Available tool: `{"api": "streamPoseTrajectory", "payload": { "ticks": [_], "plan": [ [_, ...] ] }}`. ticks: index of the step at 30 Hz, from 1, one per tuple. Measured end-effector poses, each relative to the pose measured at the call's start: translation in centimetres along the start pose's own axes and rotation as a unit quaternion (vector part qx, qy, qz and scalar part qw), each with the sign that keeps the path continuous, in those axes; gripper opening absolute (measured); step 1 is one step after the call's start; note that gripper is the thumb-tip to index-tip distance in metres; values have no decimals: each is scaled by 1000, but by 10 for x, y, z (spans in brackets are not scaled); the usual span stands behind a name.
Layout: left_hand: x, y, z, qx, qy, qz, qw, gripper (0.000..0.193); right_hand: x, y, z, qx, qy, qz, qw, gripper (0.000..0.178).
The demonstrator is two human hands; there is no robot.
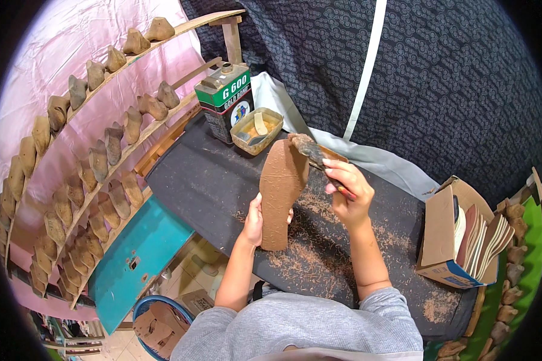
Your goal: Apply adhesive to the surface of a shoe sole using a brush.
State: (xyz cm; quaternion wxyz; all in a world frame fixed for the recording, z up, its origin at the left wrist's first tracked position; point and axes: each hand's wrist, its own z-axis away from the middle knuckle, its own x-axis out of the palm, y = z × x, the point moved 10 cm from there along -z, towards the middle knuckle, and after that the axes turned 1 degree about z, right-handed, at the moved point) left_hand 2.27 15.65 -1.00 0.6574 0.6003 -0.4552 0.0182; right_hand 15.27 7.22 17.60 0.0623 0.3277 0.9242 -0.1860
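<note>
A brown shoe sole [277,192] stands lengthwise over the table, its wide end farthest from me. My left hand [254,221] is closed round its near left edge, with the thumb on the near side and fingertips showing at the right edge. In my right hand [349,191] is a brush [310,150], pinched by its dark handle with a red end. Its clumped, brownish bristles meet the sole's far right edge; whether they press on the surface I cannot tell. Behind the brush lies a partly hidden orange-brown piece [334,155].
Brown shavings [307,265] litter the black tabletop [217,186]. At the back left stand a green-and-black metal can [223,99] and a tub [250,144] of yellowish stuff. A cardboard box [438,225] of soles sits right. Racks of shoe lasts [114,141] line the left; a blue bin [140,310] stands below.
</note>
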Motion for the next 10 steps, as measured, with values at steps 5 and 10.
{"api": "streamPoseTrajectory", "payload": {
  "ticks": [5,10],
  "plan": [
    [4,-1,-4,-25,31,-2,999,60,29,-18,6,-61,-77,4,995,31],
    [-4,1,-6,-10,61,-20,998,60,31,-27,16,-53,-114,-63,990,27]
  ]
}}
